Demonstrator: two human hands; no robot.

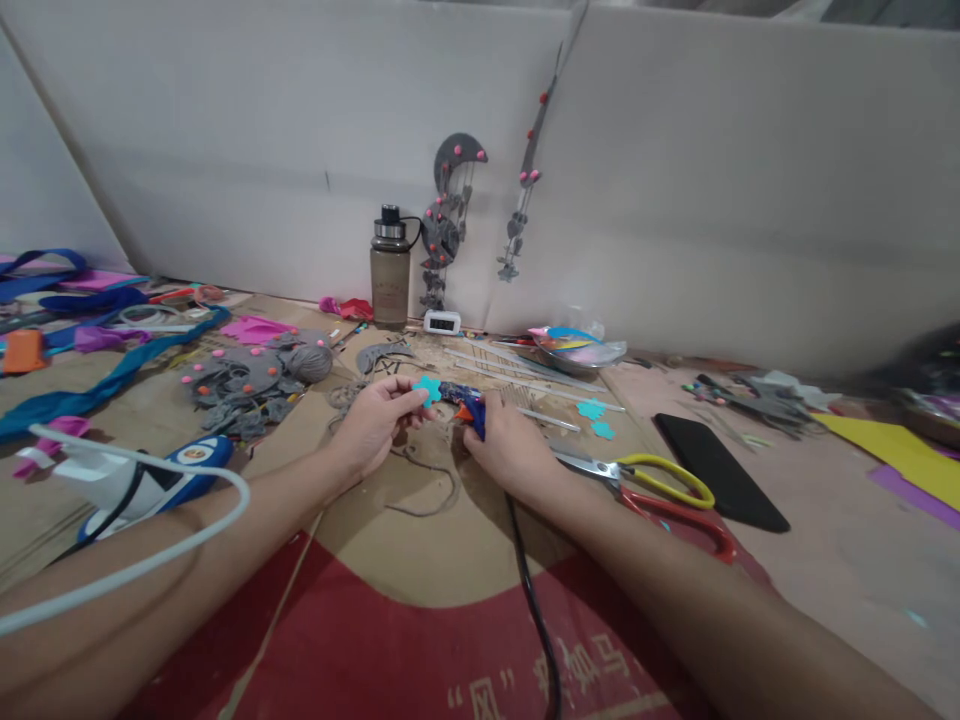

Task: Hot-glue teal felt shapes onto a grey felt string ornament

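Between the thumb and fingers of my left hand (382, 425) is a small turquoise flower cutout (427, 391). My right hand (514, 440) is wrapped round a blue glue gun (472, 412) with an orange trigger, and its black cord (529, 580) runs down towards me. The gun's front end points at the flower; whether they touch I cannot tell. Grey yarn (427, 500) lies curled on the cardboard below my hands. Two more turquoise pieces (591, 408) rest to the right, beyond the scissors (645, 485) with yellow and red handles.
A black phone (720, 470) lies right of the scissors. Clear glue sticks (525, 370) are spread behind my hands. A bottle (391, 270) and a small digital clock (442, 322) stand by the white wall. Grey felt pieces (247, 380) and a white cable (240, 500) are at left.
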